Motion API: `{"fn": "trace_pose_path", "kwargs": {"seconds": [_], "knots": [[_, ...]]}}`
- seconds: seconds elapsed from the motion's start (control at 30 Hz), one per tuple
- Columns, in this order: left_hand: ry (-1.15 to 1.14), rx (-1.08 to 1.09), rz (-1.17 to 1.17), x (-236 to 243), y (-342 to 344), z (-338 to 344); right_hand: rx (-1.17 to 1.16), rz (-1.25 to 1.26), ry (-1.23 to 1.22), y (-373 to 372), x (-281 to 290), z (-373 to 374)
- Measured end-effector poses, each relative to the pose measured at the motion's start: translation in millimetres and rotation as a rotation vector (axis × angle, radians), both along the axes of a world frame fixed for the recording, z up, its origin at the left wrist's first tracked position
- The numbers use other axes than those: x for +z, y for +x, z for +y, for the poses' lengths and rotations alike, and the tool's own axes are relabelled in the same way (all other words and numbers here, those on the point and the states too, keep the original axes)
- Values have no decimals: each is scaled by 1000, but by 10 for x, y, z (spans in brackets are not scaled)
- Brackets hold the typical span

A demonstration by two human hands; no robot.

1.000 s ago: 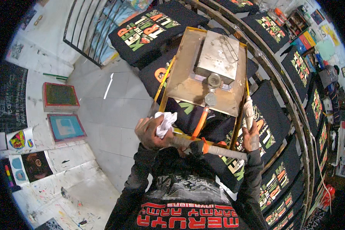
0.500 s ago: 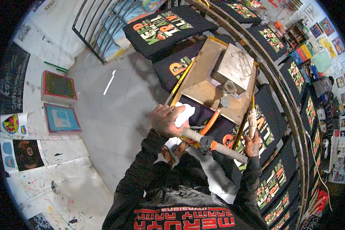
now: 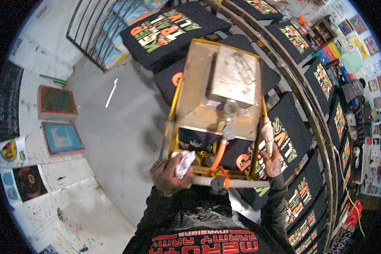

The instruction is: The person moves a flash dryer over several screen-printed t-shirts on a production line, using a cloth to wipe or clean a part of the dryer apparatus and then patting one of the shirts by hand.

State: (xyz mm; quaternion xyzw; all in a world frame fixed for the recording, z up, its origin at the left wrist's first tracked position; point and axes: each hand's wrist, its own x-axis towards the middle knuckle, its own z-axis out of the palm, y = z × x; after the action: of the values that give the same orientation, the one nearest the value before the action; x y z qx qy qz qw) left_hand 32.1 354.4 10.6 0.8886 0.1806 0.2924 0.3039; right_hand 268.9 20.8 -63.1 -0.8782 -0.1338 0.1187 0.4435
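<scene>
In front of me is a yellow-framed metal device (image 3: 190, 117) with a tan sheet-metal top. A silver box (image 3: 235, 78) sits on it, and an orange hose (image 3: 218, 157) runs from its round fitting toward the near bar. My left hand (image 3: 170, 174) is closed on a crumpled white cloth (image 3: 183, 164) at the device's near left corner, by the end of the wrapped bar (image 3: 245, 183). On the right side, my right hand (image 3: 273, 163) curls around the lower end of a cloth-wrapped handle (image 3: 268, 133). Some of its fingers are hidden.
Black printed T-shirts (image 3: 169, 31) lie on racks beyond and right of the device, some beneath it. A long curved rail (image 3: 302, 89) runs along the right. Framed screens (image 3: 63, 137) lean at the left wall, above a paint-spotted white surface (image 3: 84, 205). Grey tile floor (image 3: 118, 127) lies between.
The device has swung to the left and straightened in front of me, its near bar now almost level. My left hand with the cloth has moved left and nearer to me.
</scene>
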Motion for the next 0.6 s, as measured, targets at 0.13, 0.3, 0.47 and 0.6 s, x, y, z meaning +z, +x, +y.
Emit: {"fn": "trace_pose_path", "kwargs": {"seconds": [0.13, 0.3, 0.47, 0.6], "knots": [[-60, 54, 13, -179, -137, -75, 62, 56, 39, 86, 1, 101], [-155, 98, 197, -284, -137, -18, 49, 62, -118, 255, 190, 369], [-193, 173, 276, -712, -316, 6, 85, 76, -24, 559, 153, 414], [-227, 216, 177, -842, -303, -8, 25, 111, -84, 617, 295, 551]]}}
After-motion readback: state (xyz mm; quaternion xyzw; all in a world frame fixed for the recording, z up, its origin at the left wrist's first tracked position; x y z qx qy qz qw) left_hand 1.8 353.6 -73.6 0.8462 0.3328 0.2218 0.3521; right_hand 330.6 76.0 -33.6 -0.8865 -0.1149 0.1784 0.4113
